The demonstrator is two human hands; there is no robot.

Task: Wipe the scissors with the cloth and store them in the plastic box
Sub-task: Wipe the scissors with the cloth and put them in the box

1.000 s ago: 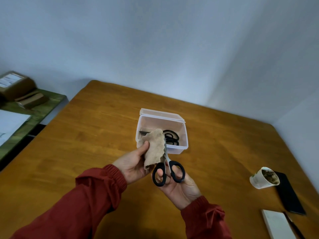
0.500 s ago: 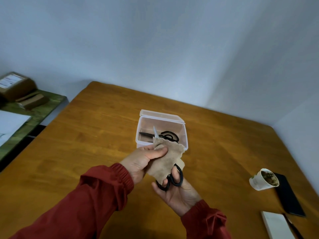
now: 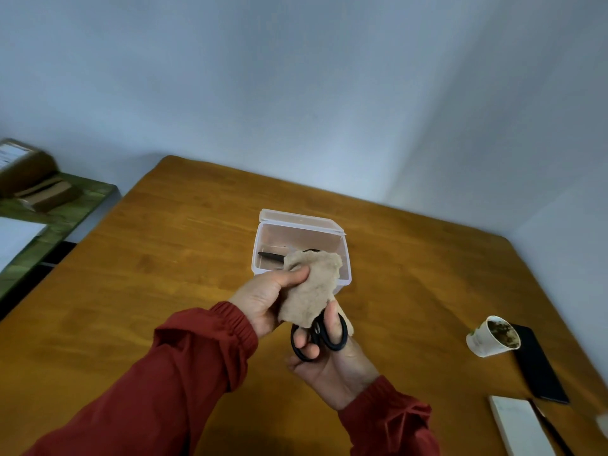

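Pinching the cloth point(image 3: 312, 291), the left hand point(image 3: 263, 299) could be cut by covered scissors point(image 3: 332, 347) gripped in the right hand point(image 3: 332, 373).

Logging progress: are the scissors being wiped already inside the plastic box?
No, the right hand holds the scissors by the handles outside the plastic box, with the cloth in the left hand over the blades.

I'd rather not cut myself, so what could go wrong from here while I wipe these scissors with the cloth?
1. The left hand pinches the cloth over the hidden blades; an edge could press through into that hand.
2. The right hand holds the scissors only by the handles; a hard pull might slip them loose.
3. The plastic box already holds another pair, which could snag.
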